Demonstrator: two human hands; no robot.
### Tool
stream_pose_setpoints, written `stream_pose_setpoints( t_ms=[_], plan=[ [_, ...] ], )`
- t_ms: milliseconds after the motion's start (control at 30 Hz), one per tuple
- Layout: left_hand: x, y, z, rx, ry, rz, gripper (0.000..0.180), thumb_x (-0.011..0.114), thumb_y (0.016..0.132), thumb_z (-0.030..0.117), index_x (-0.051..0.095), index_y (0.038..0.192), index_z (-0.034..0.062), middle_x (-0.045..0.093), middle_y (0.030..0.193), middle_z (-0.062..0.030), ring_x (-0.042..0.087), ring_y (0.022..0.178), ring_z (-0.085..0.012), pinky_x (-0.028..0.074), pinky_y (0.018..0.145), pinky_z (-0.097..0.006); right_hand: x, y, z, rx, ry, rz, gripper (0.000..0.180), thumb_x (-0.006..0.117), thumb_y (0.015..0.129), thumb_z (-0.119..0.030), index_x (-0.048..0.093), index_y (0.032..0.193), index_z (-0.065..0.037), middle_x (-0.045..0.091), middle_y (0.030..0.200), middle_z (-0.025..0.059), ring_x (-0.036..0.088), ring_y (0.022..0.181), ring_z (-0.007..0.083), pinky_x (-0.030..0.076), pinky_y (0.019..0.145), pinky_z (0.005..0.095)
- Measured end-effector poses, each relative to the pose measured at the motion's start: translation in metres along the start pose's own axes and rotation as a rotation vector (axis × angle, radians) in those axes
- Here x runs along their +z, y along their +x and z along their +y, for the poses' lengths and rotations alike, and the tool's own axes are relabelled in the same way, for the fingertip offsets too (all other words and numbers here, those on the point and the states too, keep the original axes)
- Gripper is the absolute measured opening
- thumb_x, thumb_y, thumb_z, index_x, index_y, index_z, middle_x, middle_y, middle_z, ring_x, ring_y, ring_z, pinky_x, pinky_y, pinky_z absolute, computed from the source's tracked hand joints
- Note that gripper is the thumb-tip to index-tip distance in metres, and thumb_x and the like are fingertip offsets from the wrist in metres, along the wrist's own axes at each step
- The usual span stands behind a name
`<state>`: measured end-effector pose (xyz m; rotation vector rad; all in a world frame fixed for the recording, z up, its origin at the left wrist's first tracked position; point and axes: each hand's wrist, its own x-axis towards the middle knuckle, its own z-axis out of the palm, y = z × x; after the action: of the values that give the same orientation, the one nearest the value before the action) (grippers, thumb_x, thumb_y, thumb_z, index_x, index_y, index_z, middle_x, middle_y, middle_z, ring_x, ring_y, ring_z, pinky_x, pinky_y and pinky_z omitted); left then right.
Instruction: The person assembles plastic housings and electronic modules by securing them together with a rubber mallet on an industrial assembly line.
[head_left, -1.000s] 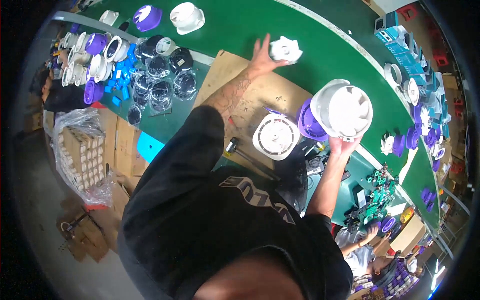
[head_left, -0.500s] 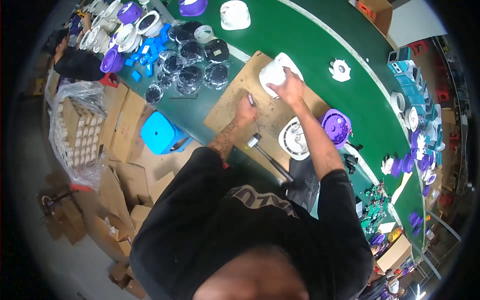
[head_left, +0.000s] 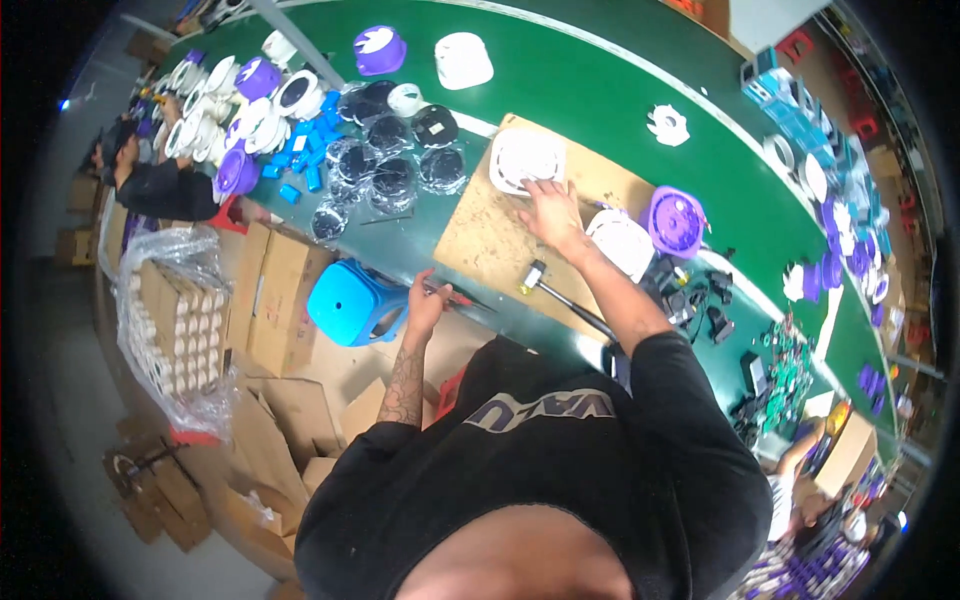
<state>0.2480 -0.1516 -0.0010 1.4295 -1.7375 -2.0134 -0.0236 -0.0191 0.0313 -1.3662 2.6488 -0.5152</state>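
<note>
We press right hand [head_left: 553,212], fingers spread flat, on white round plastic housing [head_left: 527,158] at far edge of cardboard mat [head_left: 490,240]. Left hand [head_left: 427,298] closed around red-handled tool [head_left: 455,296] at near bench edge. Housing looks light, rigid, smooth; grip by rim.

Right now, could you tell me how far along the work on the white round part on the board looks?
Placed already: the white round housing lies flat on the brown work board. In hand: the right hand rests on its near edge, while the left hand reaches for a red-handled tool at the table edge. Left: the hammer, a second white disc and a purple housing lie untouched.
</note>
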Motion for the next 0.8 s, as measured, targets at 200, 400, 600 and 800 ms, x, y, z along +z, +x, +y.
stream_pose_setpoints(
  t_ms=[200,400,600,800],
  plan=[
    [0.024,0.035,-0.014,-0.175,-0.122,-0.087,0.043,0.062,0.087,0.007,0.044,0.125,0.0032,0.057,0.085,-0.0064,0.057,0.069,-0.0140,0.055,0.060,-0.032,0.001,-0.172,0.009,0.275,0.125,-0.096,0.043,0.065,0.080,-0.025,0.057,0.115,-0.002,0.060,0.104,0.0198,0.054,0.108,0.0344,0.036,0.101,0.0499],
    [0.069,0.037,0.005,-0.079,-0.145,-0.062,0.036,0.057,0.090,0.004,0.042,0.122,0.0037,0.058,0.090,-0.0115,0.061,0.070,-0.0180,0.059,0.062,-0.034,0.024,-0.235,0.003,0.097,-0.148,0.019,0.028,0.057,0.078,-0.014,0.059,0.103,-0.001,0.057,0.106,0.0166,0.050,0.112,0.0297,0.023,0.113,0.0467],
    [0.082,0.011,0.028,-0.050,-0.235,-0.034,0.028,0.054,0.092,0.007,0.048,0.115,-0.0064,0.058,0.100,-0.0152,0.063,0.081,-0.0239,0.059,0.075,-0.037,0.076,-0.242,0.030,0.412,-0.020,0.008,0.042,0.055,0.079,-0.011,0.052,0.120,-0.004,0.060,0.100,0.0166,0.056,0.102,0.0316,0.039,0.098,0.0507],
    [0.093,0.045,0.007,-0.103,-0.316,-0.042,0.020,0.049,0.093,0.004,0.051,0.107,-0.0099,0.059,0.097,-0.0180,0.064,0.082,-0.0267,0.060,0.078,-0.037,0.047,-0.232,0.052,0.695,1.154,-0.822,0.015,0.061,0.087,-0.015,0.057,0.090,-0.001,0.056,0.066,0.0068,0.057,0.056,0.0175,0.049,0.050,0.0312]
  ],
)
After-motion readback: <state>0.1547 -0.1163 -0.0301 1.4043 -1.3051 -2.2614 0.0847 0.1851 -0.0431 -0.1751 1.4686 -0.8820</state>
